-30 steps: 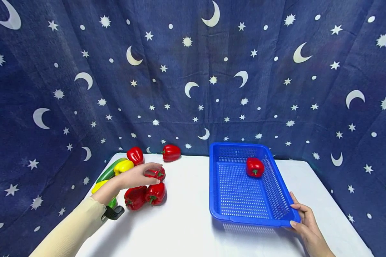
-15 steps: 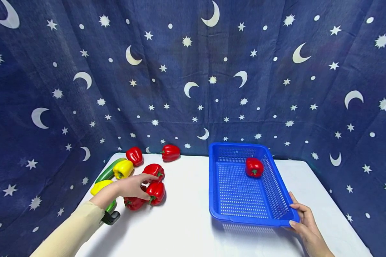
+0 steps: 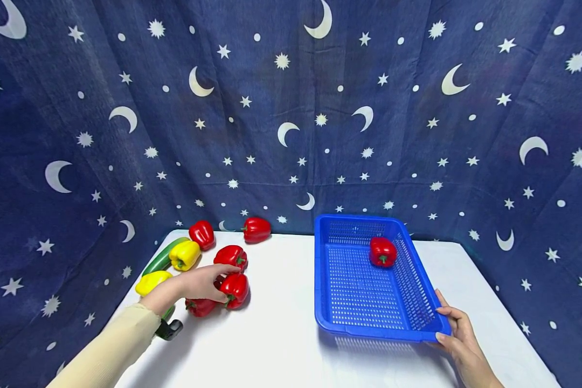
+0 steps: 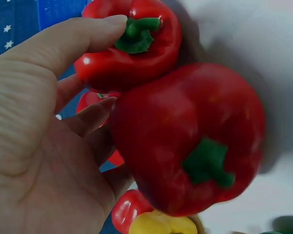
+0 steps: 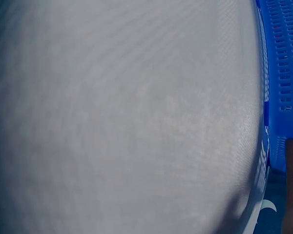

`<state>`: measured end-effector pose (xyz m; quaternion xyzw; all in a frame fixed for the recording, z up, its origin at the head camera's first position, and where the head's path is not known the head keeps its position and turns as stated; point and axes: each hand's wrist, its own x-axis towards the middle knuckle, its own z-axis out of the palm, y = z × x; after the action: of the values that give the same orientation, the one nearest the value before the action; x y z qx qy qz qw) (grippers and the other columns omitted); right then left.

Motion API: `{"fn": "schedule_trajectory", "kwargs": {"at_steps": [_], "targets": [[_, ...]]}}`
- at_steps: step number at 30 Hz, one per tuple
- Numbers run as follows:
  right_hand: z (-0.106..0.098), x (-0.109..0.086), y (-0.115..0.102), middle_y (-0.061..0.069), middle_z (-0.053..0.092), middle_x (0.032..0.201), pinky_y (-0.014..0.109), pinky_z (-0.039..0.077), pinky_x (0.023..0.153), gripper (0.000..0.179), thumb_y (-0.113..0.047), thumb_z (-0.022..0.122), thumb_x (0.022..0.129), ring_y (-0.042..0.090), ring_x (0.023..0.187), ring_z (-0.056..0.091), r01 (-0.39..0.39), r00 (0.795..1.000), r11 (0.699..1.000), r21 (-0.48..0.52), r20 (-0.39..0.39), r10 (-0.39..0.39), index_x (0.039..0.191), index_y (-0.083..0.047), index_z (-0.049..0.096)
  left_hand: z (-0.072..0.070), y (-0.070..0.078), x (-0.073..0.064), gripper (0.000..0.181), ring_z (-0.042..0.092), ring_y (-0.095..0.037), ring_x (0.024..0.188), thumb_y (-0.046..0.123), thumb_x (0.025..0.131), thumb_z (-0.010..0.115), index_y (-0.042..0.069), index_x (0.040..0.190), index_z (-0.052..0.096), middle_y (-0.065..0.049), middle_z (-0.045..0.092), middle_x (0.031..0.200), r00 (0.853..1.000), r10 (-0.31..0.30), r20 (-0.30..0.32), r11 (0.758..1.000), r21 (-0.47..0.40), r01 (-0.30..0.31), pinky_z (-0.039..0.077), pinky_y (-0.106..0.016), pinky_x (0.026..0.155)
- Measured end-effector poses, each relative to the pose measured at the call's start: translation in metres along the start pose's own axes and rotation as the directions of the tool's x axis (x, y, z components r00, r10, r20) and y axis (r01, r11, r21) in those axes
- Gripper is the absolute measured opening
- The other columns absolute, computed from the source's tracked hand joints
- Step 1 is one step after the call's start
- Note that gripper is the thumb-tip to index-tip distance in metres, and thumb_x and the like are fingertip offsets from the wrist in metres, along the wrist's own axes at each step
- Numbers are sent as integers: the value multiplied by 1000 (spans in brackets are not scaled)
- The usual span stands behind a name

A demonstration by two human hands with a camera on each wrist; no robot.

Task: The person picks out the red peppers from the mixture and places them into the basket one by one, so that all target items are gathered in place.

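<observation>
White-covered table (image 3: 281,291): blue perforated plastic basket (image 3: 378,333) toward the right edge, its front-right corner pinched by the right hand (image 3: 465,342). Left hand (image 3: 199,283) has thumb and fingers around a glossy red bell pepper (image 3: 238,289) toward the table's left edge. Step looks like grasping it; next move probably needs a firm hold, clear of the neighbouring red peppers (image 3: 230,255). Versus a second ago: left hand lower, now on this pepper; basket unmoved.

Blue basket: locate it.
In the head view, the blue basket is right of centre, its near right corner held by the right hand and one red pepper inside.
</observation>
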<state>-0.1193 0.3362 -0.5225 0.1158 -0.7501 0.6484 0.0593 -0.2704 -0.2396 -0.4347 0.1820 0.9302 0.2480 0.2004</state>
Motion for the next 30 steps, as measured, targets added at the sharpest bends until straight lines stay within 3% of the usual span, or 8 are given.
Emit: {"fn": "schedule_trajectory", "kwargs": {"at_steps": [10, 20, 30], "targets": [[1, -1, -2, -3, -4, 172, 12, 42, 97, 42, 3, 37, 103, -11, 146, 17, -2, 1000, 1000, 7, -2, 2, 141, -12, 27, 7, 3, 8, 73, 54, -28, 121, 26, 78, 89, 24, 144, 57, -2, 60, 131, 1000, -21, -20, 999, 35, 22, 55, -55, 90], [0, 1, 0, -3, -3, 172, 13, 42, 98, 46, 6, 36, 101, -8, 147, 20, 50, 999, 998, 22, 14, -50, 142, -13, 28, 16, 10, 16, 71, 55, -25, 122, 31, 79, 89, 22, 142, 59, -1, 59, 134, 998, 24, -61, 998, 57, -21, 53, -55, 95], [1, 0, -3, -3, -3, 172, 11, 40, 97, 43, 4, 38, 102, -14, 143, 21, 8, 1000, 1000, -10, 3, -8, 141, -6, 23, 22, 20, 22, 74, 54, -23, 119, 34, 78, 88, 19, 143, 56, -3, 58, 132, 998, 29, -59, 999, 44, -27, 56, -51, 90]]}}
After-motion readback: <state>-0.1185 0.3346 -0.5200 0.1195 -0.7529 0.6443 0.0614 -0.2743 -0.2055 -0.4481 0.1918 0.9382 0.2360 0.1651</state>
